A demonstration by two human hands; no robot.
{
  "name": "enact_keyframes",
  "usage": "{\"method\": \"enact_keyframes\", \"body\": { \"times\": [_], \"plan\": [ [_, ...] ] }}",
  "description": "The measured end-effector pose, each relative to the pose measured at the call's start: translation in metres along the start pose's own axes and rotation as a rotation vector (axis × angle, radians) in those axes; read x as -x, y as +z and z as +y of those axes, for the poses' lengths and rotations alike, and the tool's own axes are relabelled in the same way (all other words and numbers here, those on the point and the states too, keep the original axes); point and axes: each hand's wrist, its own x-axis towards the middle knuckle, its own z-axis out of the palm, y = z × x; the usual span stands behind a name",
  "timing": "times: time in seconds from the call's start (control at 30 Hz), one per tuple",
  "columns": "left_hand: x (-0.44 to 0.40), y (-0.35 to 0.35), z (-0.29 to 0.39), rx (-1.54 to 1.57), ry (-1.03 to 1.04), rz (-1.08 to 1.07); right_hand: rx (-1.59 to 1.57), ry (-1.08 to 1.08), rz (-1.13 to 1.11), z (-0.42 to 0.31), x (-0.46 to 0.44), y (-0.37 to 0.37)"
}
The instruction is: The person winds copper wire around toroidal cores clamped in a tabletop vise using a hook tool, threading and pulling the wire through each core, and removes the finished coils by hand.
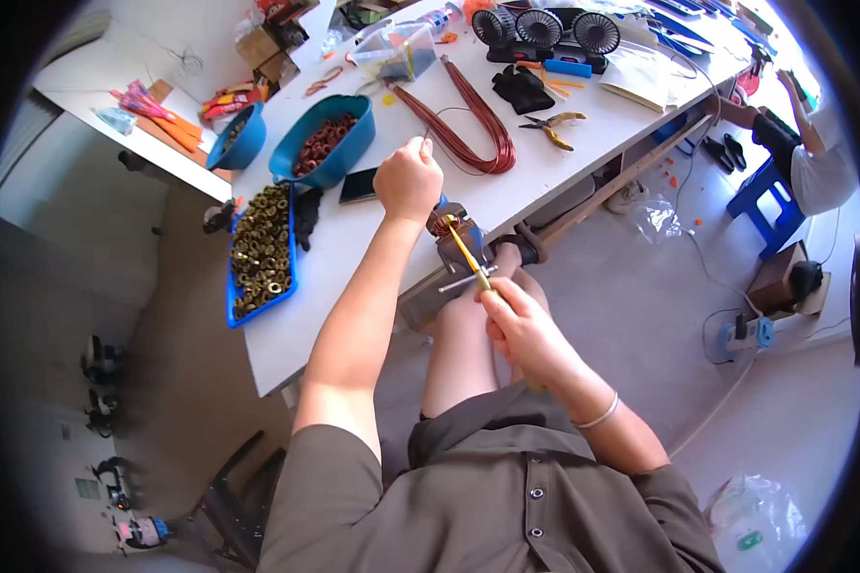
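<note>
A small bench vise (461, 239) is fixed at the table's front edge, with a small copper-coloured piece (442, 227) at its jaws. My left hand (409, 180) is a closed fist just above and left of the vise; whatever it grips is hidden. In my right hand (518, 323) is a slim yellow tool (466, 252), held by its lower end. Its tip reaches the copper piece at the jaws. The vise's metal handle bar (457, 284) passes close to the tool. A dark phone (358, 186) lies left of my fist.
Left on the table (330, 272) are a blue tray (294, 277) of brass-coloured rings and a teal basin (366, 127) of reddish parts. Behind lie a copper wire bundle (500, 158), yellow-handled pliers (556, 137) and small fans (542, 29). Another person (822, 158) sits at right.
</note>
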Motion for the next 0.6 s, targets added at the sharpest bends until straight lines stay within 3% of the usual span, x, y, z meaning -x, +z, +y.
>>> {"method": "enact_keyframes", "body": {
  "times": [0.1, 0.13, 0.17, 0.23, 0.3, 0.33, 0.4, 0.47, 0.5, 0.57, 0.6],
  "plan": [
    [0.028, -0.044, 0.009, 0.400, -0.110, -0.305, -0.048, -0.020, -0.038, 0.026, 0.047, -0.016],
    [0.042, -0.041, -0.001, 0.604, -0.115, -0.076, -0.082, 0.071, -0.013, 0.029, 0.068, -0.023],
    [0.051, -0.058, -0.004, 0.492, -0.094, -0.058, -0.115, 0.162, 0.018, 0.028, 0.088, -0.028],
    [0.059, -0.070, -0.012, 0.341, 0.181, 0.185, -0.070, 0.211, 0.015, 0.032, 0.112, -0.035],
    [0.061, -0.082, -0.010, 0.276, 0.240, 0.033, -0.078, 0.328, 0.006, 0.026, 0.141, -0.050],
    [0.060, -0.089, -0.004, 0.338, 0.163, -0.197, -0.062, 0.304, -0.014, 0.035, 0.155, -0.058],
    [0.056, -0.078, -0.001, 0.436, 0.159, -0.360, -0.075, 0.279, 0.012, 0.039, 0.167, -0.062],
    [0.047, -0.076, 0.006, 0.350, 0.236, -0.457, 0.093, 0.323, 0.061, 0.027, 0.159, -0.059],
    [0.042, -0.076, 0.008, 0.364, 0.236, -0.458, 0.337, 0.303, 0.076, 0.020, 0.150, -0.056],
    [0.034, -0.078, 0.009, 0.313, 0.249, -0.554, 0.672, -0.173, 0.255, 0.048, 0.124, -0.060],
    [0.031, -0.078, 0.010, 0.301, 0.264, -0.558, 0.526, -0.019, 0.368, 0.043, 0.114, -0.057]
  ]
}}
